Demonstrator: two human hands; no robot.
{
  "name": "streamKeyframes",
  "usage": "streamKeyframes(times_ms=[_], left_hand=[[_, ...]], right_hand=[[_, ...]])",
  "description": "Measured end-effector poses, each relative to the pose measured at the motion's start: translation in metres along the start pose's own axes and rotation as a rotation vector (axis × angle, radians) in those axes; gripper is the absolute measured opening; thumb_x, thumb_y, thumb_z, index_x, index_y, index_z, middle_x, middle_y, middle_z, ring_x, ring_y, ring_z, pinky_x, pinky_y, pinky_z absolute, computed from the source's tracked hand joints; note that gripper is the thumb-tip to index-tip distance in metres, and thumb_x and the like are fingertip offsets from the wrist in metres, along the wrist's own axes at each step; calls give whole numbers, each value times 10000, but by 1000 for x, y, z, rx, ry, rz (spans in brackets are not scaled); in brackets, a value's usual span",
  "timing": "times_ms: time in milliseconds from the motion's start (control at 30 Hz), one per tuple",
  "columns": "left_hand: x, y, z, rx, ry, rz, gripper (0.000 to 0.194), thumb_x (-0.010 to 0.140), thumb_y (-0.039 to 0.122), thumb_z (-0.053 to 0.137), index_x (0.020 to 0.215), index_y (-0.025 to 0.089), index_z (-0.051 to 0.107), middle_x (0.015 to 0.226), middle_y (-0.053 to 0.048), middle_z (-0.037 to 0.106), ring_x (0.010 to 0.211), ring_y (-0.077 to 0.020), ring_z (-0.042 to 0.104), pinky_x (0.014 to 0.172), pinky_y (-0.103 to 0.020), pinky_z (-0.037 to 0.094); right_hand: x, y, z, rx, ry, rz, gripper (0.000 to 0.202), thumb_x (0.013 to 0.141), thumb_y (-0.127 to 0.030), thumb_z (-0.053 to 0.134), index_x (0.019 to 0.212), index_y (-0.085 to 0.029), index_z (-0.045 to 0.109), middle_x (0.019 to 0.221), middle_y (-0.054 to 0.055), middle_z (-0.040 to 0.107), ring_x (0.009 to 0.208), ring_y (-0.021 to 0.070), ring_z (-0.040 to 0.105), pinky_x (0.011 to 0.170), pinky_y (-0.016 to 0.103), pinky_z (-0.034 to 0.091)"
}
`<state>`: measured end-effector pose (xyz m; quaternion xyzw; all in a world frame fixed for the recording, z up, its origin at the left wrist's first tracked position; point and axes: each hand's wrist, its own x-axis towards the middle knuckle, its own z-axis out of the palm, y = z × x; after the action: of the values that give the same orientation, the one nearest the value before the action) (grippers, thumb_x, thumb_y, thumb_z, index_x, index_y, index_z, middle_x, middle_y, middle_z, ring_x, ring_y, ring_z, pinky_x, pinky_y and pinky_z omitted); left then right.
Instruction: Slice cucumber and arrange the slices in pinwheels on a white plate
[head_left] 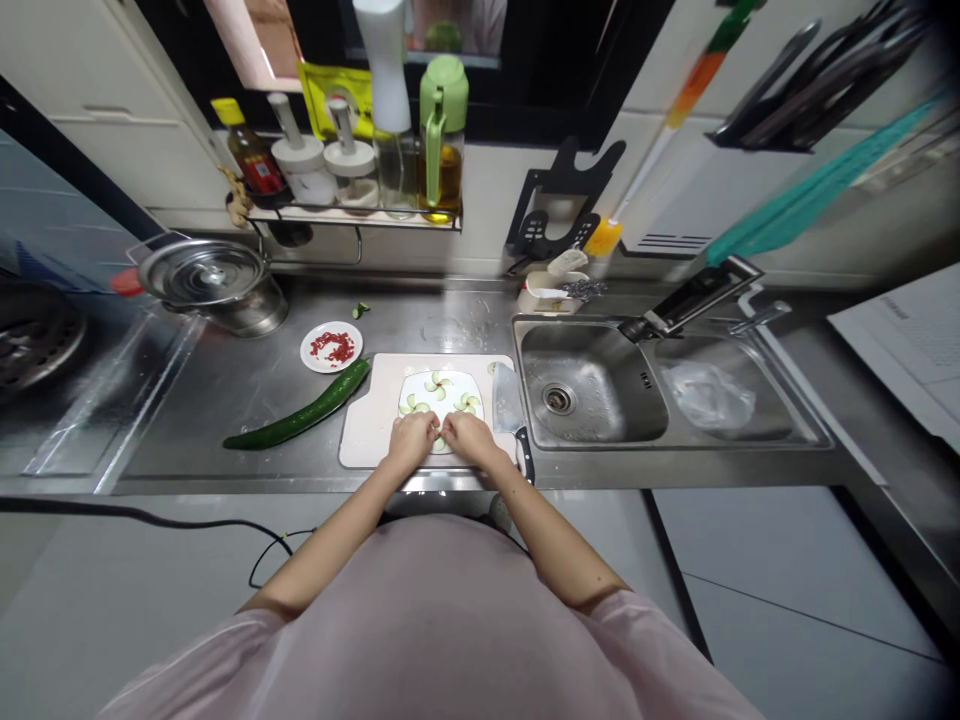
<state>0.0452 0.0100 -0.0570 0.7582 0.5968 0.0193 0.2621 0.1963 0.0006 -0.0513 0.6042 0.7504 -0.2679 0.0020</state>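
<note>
My left hand point(414, 437) and my right hand point(466, 437) meet over the near edge of a white square plate point(411, 386). The fingers of both are closed in a pinch, almost touching; whatever lies between them is too small to make out. Thin cucumber slices point(438, 385) form pinwheel shapes on the plate, and a few more show just under my fingertips. Beneath the plate is a pale cutting board point(367, 432). On the board's right side rests a kitchen knife point(507, 396), its black handle towards me.
Left of the board lies a long green cucumber point(304, 421). Behind it are a small white dish point(307, 352) of chopped red bits and a cucumber scrap point(361, 310). A lidded steel pot point(251, 310) stands far left. The double sink point(600, 435) is on the right; a condiment rack point(360, 218) hangs behind.
</note>
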Motion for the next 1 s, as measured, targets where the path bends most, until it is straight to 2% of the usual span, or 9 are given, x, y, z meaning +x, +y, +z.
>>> streamKeyframes(times_ms=[400,600,867,1000], left_hand=[[-1,3,-3,23,-6,-6,140,880,263,543,965,228,649,979,-46,701,987,-208,612,844,-318,381],[-3,3,-5,-28,-1,-18,161,867,228,535,977,227,652,971,-45,706,988,-202,610,855,-309,381],[-3,3,-12,-205,121,-40,129,827,199,560,904,227,659,913,-16,711,924,-176,625,832,-275,389],[6,-2,-17,-345,233,-42,101,811,197,579,863,219,663,856,0,704,842,-147,629,786,-246,400]], right_hand=[[2,0,2,6,-8,13,177,911,-276,492,970,-181,629,995,70,657,906,172,550,675,246,304],[0,1,-5,41,23,2,176,912,-256,478,965,-176,625,986,61,658,896,160,550,675,240,305],[-6,13,-14,188,192,37,153,876,-230,482,876,-167,621,818,32,642,735,136,532,638,216,307],[-6,21,-15,284,289,62,155,850,-233,471,806,-175,608,697,5,599,652,131,505,599,207,304]])
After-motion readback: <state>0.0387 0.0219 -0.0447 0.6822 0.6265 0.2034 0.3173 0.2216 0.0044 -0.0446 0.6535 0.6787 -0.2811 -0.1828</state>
